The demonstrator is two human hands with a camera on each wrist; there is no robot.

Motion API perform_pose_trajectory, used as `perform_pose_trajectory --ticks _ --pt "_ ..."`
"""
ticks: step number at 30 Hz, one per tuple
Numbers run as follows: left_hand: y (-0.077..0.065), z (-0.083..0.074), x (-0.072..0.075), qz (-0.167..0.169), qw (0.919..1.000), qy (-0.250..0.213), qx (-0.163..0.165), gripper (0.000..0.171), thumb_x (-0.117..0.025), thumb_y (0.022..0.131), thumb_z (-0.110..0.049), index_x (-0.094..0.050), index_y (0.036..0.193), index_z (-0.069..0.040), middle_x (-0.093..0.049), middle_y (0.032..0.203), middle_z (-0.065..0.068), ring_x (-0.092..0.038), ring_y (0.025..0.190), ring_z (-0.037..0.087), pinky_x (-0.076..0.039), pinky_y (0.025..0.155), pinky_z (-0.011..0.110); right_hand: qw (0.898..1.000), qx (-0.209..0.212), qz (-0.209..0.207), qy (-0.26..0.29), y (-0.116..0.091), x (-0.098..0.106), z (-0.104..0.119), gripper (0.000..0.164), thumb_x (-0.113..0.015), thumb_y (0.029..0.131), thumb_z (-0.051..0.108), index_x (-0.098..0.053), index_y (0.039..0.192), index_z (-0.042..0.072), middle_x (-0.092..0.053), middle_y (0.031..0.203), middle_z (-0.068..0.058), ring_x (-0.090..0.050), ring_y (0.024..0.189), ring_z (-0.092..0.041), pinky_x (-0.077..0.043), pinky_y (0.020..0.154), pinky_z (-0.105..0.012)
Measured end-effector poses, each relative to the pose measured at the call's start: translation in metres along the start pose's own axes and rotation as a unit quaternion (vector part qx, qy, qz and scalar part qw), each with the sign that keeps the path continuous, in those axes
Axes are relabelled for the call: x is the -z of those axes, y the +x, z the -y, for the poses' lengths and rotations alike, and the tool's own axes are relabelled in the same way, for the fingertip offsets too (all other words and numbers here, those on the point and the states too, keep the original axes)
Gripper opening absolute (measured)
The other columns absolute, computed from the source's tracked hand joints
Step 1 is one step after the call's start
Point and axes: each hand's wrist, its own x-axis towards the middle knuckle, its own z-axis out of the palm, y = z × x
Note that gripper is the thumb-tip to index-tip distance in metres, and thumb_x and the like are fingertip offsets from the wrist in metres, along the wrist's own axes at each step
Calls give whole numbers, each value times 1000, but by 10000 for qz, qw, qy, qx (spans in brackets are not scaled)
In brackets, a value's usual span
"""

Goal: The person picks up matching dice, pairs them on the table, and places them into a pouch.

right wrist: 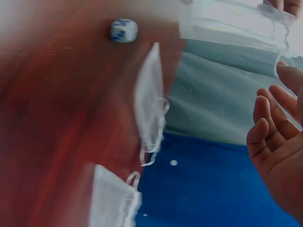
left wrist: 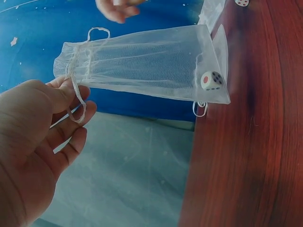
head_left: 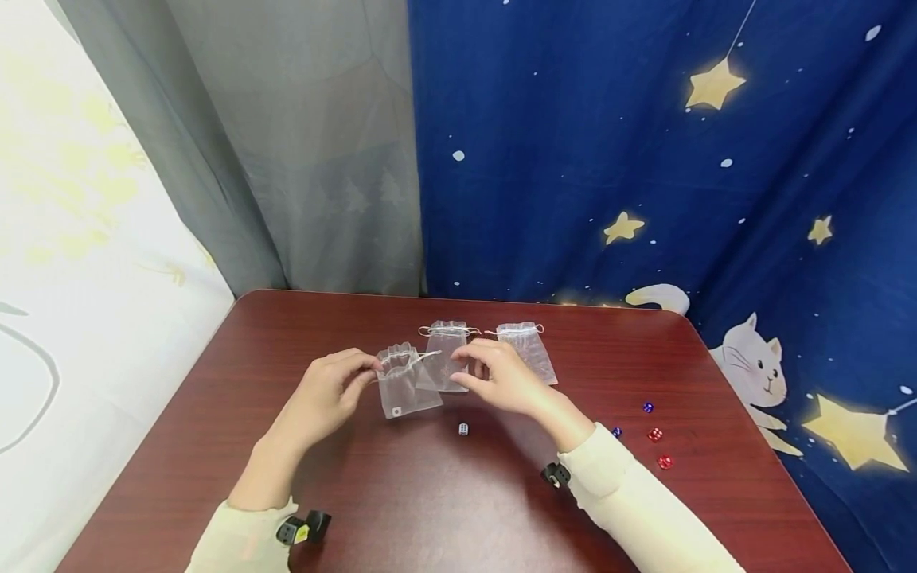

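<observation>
My left hand (head_left: 331, 390) pinches the gathered top of a sheer white drawstring pouch (left wrist: 142, 64) between thumb and fingers. A white die (left wrist: 212, 81) with a red dot on one face sits in the pouch's bottom corner. Near the pouch's other side, my right hand (head_left: 501, 376) has its fingers loosely bent apart from the thumb, with nothing between them. In the right wrist view, its thumb overlaps a loop of the pouch's cord (right wrist: 277, 66). Another white die (head_left: 463, 429) lies on the table in front of the pouch.
Two more sheer pouches lie flat toward the back of the dark red table (head_left: 401, 493): one pouch (head_left: 446, 350) behind the held one, another pouch (head_left: 528, 354) farther right. Blue dice (head_left: 648, 407) and red dice (head_left: 665, 461) lie beyond my right forearm. Curtains (head_left: 544, 159) hang behind.
</observation>
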Motion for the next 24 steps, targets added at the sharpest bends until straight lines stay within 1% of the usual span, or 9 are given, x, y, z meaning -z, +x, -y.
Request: perform_pose_trajectory --ticks 3,10,18,21,24 --pt "0 0 -1 6 10000 -34 15 18 -76 84 6 -73 93 -9 -68 88 -8 -61 78 7 -45 75 15 10000 -48 39 39 -8 -6 -7 25 -79 89 16 -72 111 4 -68 89 -5 -53 64 -2 -48 58 -19" --pt "1 -2 -1 -9 10000 -41 9 17 -76 84 7 -73 93 -7 -69 88 -7 -61 78 7 -45 74 15 9992 -307 243 18 -21 -14 -15 26 -77 91 19 -72 112 6 -71 96 -6 -55 66 -4 -50 60 -21" --pt "1 -2 -1 0 10000 -75 40 18 -76 84 7 -73 94 -7 -68 88 -8 -60 77 7 -43 73 14 9985 -350 412 -91 -33 -26 -23 26 -78 90 19 -72 109 2 -69 91 -2 -53 64 -1 -48 60 -19" --pt "1 -2 -1 10 10000 -69 51 18 -76 84 7 -73 94 -8 -68 88 -8 -59 77 7 -45 72 17 9982 -357 473 -114 -37 -30 -28 25 -79 90 18 -73 108 2 -69 90 -2 -53 64 0 -48 60 -18" --pt "1 -2 -1 13 10000 -58 40 18 -76 84 7 -73 94 -7 -68 88 -8 -59 76 7 -50 70 25 9969 -392 656 -178 -40 -33 -32 23 -78 90 19 -73 106 4 -69 89 1 -53 63 1 -48 60 -18"
